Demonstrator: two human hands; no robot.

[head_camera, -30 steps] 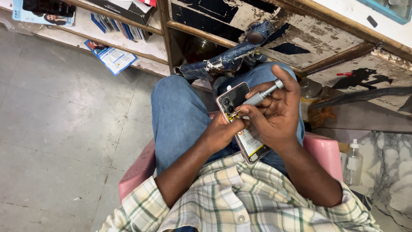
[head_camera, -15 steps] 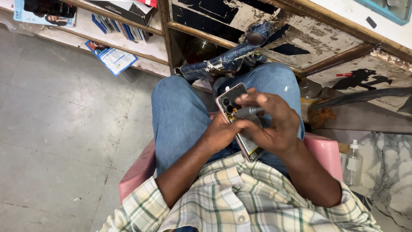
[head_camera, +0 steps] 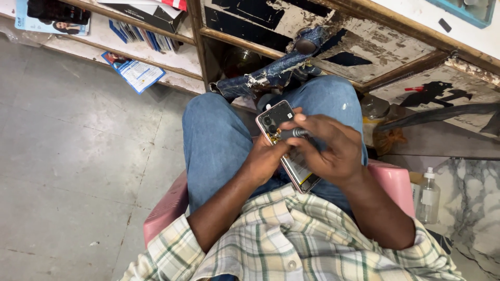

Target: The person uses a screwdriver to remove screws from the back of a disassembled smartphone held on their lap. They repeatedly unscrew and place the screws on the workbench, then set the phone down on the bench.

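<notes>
While the left hand [head_camera: 263,158] cradles the opened phone [head_camera: 285,143] over the lap, right hand [head_camera: 333,148] grip is closed on the screwdriver [head_camera: 294,133]; best keep tip square, pressure light.

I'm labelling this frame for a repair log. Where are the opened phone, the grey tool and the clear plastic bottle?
opened phone [head_camera: 275,118], head view, on the dark camera block at its top end.
grey tool [head_camera: 292,133], head view, on its shaft over the phone.
clear plastic bottle [head_camera: 428,200], head view, on its body.
</notes>
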